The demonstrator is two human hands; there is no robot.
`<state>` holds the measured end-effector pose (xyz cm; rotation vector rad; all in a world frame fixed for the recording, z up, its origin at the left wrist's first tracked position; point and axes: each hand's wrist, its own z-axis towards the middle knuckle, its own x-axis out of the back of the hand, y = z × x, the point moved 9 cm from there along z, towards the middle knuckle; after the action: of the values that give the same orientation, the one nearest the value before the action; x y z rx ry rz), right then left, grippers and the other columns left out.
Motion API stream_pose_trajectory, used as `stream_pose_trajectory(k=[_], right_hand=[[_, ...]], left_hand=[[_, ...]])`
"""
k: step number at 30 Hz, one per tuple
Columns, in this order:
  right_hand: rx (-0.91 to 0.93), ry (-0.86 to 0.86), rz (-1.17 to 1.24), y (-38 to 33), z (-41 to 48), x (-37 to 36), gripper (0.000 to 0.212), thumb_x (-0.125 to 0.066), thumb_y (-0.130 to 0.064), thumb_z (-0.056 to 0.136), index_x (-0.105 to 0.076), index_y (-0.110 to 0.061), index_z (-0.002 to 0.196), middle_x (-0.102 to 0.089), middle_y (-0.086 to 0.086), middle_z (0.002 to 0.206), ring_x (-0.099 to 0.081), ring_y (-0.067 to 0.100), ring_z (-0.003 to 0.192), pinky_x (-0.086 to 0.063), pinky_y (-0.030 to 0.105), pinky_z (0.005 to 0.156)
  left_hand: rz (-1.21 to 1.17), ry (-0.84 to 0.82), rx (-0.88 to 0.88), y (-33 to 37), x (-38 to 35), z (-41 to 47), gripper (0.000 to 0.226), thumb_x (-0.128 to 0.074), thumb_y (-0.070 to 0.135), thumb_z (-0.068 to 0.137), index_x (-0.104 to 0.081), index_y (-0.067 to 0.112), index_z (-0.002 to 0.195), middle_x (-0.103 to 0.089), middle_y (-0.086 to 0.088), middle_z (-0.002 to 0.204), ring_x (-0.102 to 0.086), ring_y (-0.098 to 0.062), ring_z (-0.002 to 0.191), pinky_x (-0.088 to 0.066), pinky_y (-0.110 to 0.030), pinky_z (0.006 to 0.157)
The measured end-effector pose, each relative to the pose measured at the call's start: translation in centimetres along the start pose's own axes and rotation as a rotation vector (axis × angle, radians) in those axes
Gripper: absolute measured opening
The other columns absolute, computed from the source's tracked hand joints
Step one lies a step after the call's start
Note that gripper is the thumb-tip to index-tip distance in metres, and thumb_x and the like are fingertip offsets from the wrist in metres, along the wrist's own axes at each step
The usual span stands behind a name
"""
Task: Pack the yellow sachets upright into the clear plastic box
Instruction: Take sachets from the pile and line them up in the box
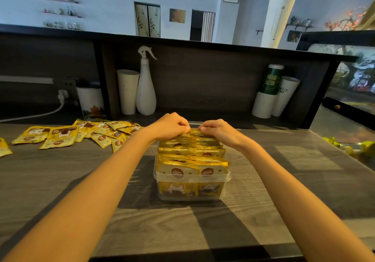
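Far left, on the wood-grain countertop: loose sachets, yellow with a brown round mark, lying flat and overlapping in a scattered spread. Well apart from the box.

Behind that spread, against the dark back panel: white plug and cable, then a printed white cup.

In the recess beyond: tall white paper cup, upright, just beside a white spray bottle.

Left hand: fingers curled downward, pinching the top edges of the rearmost sachets at the far end of the box.

Centre of the countertop: clear plastic box, rectangular, short side toward the camera. Inside: packed sachets, standing upright in rows from the near wall to the far end, tops projecting above the rim.

Right hand: fingers curled likewise, gripping the same rearmost sachet tops, fingertips close to those of the left hand.

Right side of the recess: leaning stacks of white cups, topped by a green cup.

Far right edge: small yellow-green items, type not determinable.
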<state>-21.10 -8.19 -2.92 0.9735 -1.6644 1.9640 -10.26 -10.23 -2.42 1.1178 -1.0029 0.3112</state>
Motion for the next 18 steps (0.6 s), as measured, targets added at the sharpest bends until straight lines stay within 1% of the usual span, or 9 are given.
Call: stream_pose_trajectory(k=[3,5,8,10,12,13,14,16,18], right_hand=[[0.018,0.026,-0.032,-0.2,0.1,0.2,0.026,-0.043,-0.019,0.098,-0.064,-0.005,0.104,-0.058,-0.002,0.086,-0.055,0.013,0.089,-0.043,0.028,0.082],[0.004,0.032,-0.039,0.0,0.1,0.1,0.026,-0.042,-0.02,0.098,-0.064,-0.006,0.102,-0.058,-0.001,0.085,-0.055,0.014,0.089,-0.043,0.028,0.082],[-0.043,0.015,-0.013,0.3,-0.1,-0.2,0.024,-0.04,-0.022,0.099,-0.062,-0.012,0.094,-0.056,-0.005,0.08,-0.054,0.013,0.088,-0.042,0.023,0.076],[-0.06,0.02,-0.013,0.1,-0.2,-0.2,0.025,-0.041,-0.022,0.099,-0.063,-0.011,0.099,-0.058,-0.003,0.086,-0.054,0.013,0.091,-0.042,0.022,0.075],[-0.066,0.042,-0.037,-0.2,-0.2,-0.1,0.029,-0.042,-0.023,0.099,-0.063,-0.008,0.111,-0.059,0.001,0.097,-0.054,0.013,0.095,-0.041,0.025,0.082],[-0.064,0.051,-0.052,-0.5,-0.2,-0.1,0.03,-0.042,-0.024,0.099,-0.062,-0.008,0.115,-0.058,0.002,0.1,-0.054,0.013,0.097,-0.04,0.025,0.084],[-0.057,0.055,-0.066,-0.7,-0.2,-0.2,0.031,-0.042,-0.025,0.099,-0.061,-0.008,0.116,-0.058,0.002,0.102,-0.054,0.013,0.098,-0.04,0.025,0.084],[-0.054,0.069,-0.101,-1.2,-0.2,-0.2,0.03,-0.041,-0.026,0.099,-0.06,-0.01,0.116,-0.059,0.004,0.105,-0.053,0.014,0.099,-0.04,0.026,0.085],[-0.06,0.098,-0.141,-1.6,-0.2,0.0,0.03,-0.041,-0.027,0.099,-0.061,-0.011,0.115,-0.061,0.006,0.109,-0.055,0.016,0.1,-0.042,0.027,0.084]], left_hand=[[0.005,0.011,0.005,0.0,0.1,0.1,0.025,-0.048,0.016,0.095,-0.067,0.001,0.101,-0.061,-0.018,0.093,-0.051,-0.017,0.081,-0.039,-0.022,0.067],[0.014,-0.003,0.017,-0.1,-0.1,0.0,0.025,-0.047,0.016,0.095,-0.067,0.001,0.099,-0.059,-0.015,0.089,-0.051,-0.017,0.08,-0.039,-0.022,0.066],[0.013,-0.033,0.054,-0.2,-0.2,-0.3,0.029,-0.044,0.022,0.097,-0.064,0.002,0.089,-0.053,-0.009,0.078,-0.048,-0.014,0.073,-0.037,-0.023,0.064],[0.029,-0.05,0.065,-0.2,-0.2,-0.6,0.035,-0.04,0.023,0.098,-0.063,-0.001,0.089,-0.056,-0.011,0.079,-0.051,-0.017,0.075,-0.039,-0.025,0.067],[0.046,-0.051,0.066,-0.1,-0.2,-0.8,0.039,-0.038,0.023,0.099,-0.065,-0.004,0.102,-0.063,-0.018,0.097,-0.059,-0.026,0.091,-0.043,-0.028,0.076],[0.053,-0.049,0.067,-0.1,-0.3,-0.9,0.039,-0.037,0.024,0.099,-0.064,-0.002,0.108,-0.064,-0.018,0.106,-0.059,-0.027,0.099,-0.043,-0.028,0.079],[0.065,-0.044,0.067,-0.1,-0.3,-1.1,0.038,-0.036,0.023,0.1,-0.063,-0.001,0.111,-0.064,-0.017,0.11,-0.059,-0.028,0.103,-0.043,-0.025,0.078],[0.083,-0.013,0.057,-0.2,-0.1,-1.2,0.036,-0.034,0.022,0.1,-0.063,0.002,0.103,-0.061,-0.016,0.104,-0.057,-0.025,0.098,-0.038,-0.02,0.071],[0.045,0.04,0.056,-0.4,0.5,-1.3,0.026,-0.035,0.023,0.099,-0.058,0.013,0.092,-0.054,-0.01,0.094,-0.049,-0.02,0.088,-0.035,-0.022,0.067]])
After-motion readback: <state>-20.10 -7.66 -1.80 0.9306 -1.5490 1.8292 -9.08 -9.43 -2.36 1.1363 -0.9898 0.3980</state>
